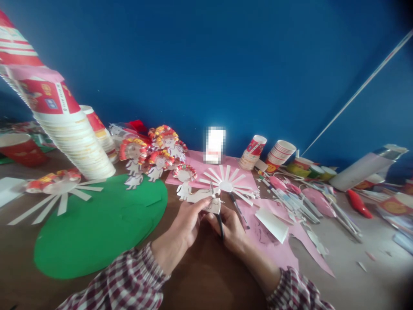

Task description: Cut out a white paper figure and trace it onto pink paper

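Note:
In the middle of the head view my left hand [189, 219] pinches a small piece of white paper [213, 206] with dark drawn lines on it. My right hand [230, 228] is closed round the black handle of a pair of scissors [220, 224]. The scissor blades point away from me, right at the paper; how far they are parted is hard to see. Just beyond the hands lie a white paper cutout figure [184, 190] with a red and gold mane and a paper cup cut into a fan of white strips [226, 185].
A big green paper oval [100, 232] lies at left, with several lion-like cutouts [161, 161] behind it. A tall stack of paper cups [69, 129] leans at far left. Pink paper [267, 234], a pen [239, 211] and scraps spread to the right. Behind is a blue wall [206, 64].

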Demonstrator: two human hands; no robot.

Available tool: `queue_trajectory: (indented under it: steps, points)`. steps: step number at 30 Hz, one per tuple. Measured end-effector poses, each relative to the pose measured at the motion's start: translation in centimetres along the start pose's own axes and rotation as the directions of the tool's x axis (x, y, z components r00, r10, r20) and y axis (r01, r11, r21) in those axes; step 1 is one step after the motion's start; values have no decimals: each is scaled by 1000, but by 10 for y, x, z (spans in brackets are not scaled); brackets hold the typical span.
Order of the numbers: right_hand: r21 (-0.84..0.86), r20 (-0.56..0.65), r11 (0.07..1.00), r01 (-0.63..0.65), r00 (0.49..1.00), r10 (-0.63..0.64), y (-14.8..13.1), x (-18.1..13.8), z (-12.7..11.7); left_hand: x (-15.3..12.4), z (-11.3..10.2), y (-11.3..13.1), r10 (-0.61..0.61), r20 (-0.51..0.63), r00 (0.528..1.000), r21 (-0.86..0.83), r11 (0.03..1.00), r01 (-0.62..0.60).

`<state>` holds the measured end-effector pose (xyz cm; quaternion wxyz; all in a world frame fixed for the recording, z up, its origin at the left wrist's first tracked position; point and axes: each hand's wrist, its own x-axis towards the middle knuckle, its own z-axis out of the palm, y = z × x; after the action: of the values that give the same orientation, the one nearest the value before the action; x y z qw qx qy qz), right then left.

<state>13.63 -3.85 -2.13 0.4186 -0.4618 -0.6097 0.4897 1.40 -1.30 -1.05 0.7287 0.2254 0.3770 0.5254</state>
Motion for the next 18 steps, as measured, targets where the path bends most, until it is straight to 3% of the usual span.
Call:
queue_trajectory:
  steps: [9,18]
  points:
    - [2,-39,1000,-24,999,24,7,0,5,1,1,0,-33,-37,999,-20,999,33]
    - [93,-44,995,-31,998,35,16,5,2,9,-6,5,27,-13,1000,-33,999,-27]
